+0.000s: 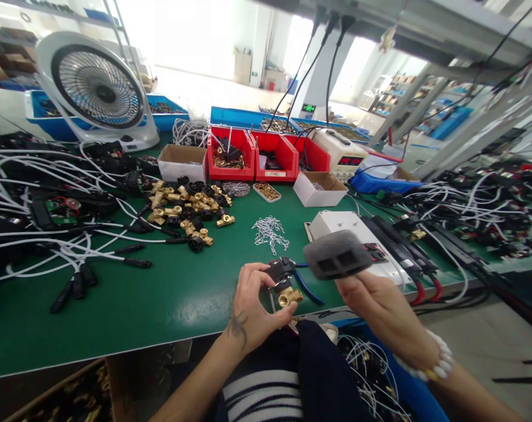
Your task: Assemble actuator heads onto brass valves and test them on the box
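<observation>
My left hand is closed round a small valve with a black top and a brass fitting, held just above the near edge of the green bench. My right hand is raised to the right of it, and its fingers are hidden behind a grey felt-like pad with two dark patches. Blue-handled pliers lie on the bench between the two hands. A heap of the same brass and black valves sits farther back on the bench.
A white fan stands back left. Red bins, cardboard boxes and a white meter line the back. White cables with black plugs cover the left. A pile of small wire clips and a white box lie mid-bench.
</observation>
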{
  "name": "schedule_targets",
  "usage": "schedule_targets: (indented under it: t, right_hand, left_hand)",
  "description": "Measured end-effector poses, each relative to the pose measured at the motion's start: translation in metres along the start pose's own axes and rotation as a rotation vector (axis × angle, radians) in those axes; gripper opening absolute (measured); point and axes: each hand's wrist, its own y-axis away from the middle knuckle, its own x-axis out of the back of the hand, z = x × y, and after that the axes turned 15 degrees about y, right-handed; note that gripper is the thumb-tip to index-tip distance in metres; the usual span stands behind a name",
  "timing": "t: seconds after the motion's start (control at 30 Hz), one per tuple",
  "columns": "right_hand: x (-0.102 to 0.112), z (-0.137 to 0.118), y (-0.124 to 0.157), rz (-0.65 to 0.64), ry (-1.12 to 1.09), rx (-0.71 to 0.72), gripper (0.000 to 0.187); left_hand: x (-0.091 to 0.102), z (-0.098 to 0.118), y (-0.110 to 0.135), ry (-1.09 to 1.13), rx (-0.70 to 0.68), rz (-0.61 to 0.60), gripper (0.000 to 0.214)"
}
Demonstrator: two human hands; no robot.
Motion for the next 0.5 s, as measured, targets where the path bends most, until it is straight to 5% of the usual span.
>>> schedule_targets:
  t: [0.07, 0.2, 0.37, 0.5]
  right_hand:
    - [-0.0017, 0.0006, 0.0003, 0.010, -0.038, -0.009, 0.056]
    - [-0.0071, -0.0009, 0.0001, -0.207, 0.058, 0.077, 0.052]
    - [-0.0039, -0.0004, 0.0011, 0.009, 0.013, -0.019, 0.059]
    - [-0.0060, -0.0004, -0.0022, -0.207, 0.102, 0.054, 0.053]
  left_hand:
    - [-0.0002, 0.0000, 0.0000, 0.002, -0.003, 0.002, 0.034]
    - [-0.0005, 0.0000, -0.0003, 0.008, -0.008, 0.018, 0.033]
    - [-0.0001, -0.0008, -0.0010, 0.014, 0.002, 0.005, 0.034]
    - [-0.0003, -0.0010, -0.0016, 0.012, 0.001, 0.013, 0.033]
